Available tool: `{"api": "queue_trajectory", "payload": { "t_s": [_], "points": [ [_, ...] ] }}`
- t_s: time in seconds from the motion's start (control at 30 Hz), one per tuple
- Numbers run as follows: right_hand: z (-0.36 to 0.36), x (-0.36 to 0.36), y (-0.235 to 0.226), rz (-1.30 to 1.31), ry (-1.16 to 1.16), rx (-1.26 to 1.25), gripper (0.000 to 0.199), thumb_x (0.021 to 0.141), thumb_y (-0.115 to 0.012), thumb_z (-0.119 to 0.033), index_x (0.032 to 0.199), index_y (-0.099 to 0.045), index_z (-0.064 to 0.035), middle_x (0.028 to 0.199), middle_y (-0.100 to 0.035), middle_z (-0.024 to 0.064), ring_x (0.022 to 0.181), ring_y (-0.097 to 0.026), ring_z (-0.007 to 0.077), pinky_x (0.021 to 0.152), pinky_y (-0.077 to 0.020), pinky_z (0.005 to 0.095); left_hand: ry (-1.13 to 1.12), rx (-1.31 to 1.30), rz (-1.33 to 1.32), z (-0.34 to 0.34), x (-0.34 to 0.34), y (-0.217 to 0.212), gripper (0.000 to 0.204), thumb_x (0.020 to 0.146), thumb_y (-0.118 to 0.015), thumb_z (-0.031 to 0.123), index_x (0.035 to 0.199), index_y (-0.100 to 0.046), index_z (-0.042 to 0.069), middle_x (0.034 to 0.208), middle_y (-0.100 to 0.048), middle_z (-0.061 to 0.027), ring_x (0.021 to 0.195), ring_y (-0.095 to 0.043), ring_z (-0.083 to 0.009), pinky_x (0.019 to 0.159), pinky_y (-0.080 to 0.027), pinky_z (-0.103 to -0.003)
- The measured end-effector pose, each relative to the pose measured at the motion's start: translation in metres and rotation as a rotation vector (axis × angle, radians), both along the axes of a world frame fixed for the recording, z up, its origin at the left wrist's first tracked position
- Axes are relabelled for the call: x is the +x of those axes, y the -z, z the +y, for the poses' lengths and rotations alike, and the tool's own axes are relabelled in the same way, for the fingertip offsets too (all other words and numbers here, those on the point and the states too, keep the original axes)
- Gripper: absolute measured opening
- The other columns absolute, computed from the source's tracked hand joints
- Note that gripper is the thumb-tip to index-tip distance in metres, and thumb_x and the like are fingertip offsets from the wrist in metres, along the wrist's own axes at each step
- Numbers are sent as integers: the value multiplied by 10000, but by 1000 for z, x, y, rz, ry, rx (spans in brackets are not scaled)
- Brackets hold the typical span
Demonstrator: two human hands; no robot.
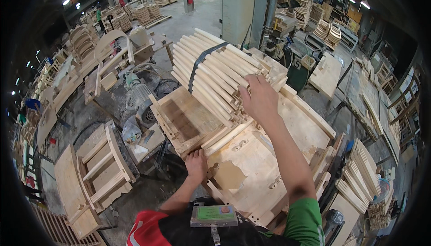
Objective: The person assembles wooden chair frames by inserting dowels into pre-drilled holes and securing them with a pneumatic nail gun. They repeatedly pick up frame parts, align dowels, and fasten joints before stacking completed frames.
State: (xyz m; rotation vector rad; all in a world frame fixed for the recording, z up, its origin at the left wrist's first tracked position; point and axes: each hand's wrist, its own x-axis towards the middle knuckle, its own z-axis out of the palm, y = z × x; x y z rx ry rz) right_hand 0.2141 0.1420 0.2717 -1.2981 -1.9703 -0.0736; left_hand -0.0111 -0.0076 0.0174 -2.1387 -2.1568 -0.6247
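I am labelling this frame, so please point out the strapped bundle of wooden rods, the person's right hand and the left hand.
bundle of wooden rods [211, 77], head view, on the rods beside the dark strap.
right hand [259, 100], head view, back of the hand.
left hand [196, 163], head view, back of the hand.

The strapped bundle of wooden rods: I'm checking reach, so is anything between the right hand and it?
Nothing visible. The right hand already rests on the bundle of wooden rods; the left hand is at the workbench edge.

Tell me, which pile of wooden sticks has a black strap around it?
The big bundle of sticks under the right hand. The loose stacks at the right have no strap.
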Motion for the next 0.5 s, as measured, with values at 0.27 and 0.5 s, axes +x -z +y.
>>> {"api": "queue_trajectory", "payload": {
  "t_s": [0.27, 0.5],
  "points": [
    [16, -6, 23, 81, -61, -35, 245, 1015, -708, -247, 1143, -617, -59, 822, -736, 212, 785, -730, 444, 727, -556, 547, 5, 43, -14, -4, -5, 3, 278, 895, -777, 255, 1091, -675, 86, 1026, -723, -126, 1024, -695, -332, 887, -532, -471],
    [28, 2, -5, 225, 40, -55, 319, 996, -743, -352, 1079, -704, -46, 891, -776, 177, 868, -749, 390, 780, -572, 486, 10, 85, 6, -7, -8, 7, 304, 888, -763, 270, 1131, -720, 93, 976, -731, -109, 949, -712, -318, 867, -523, -462]
  ]
}}
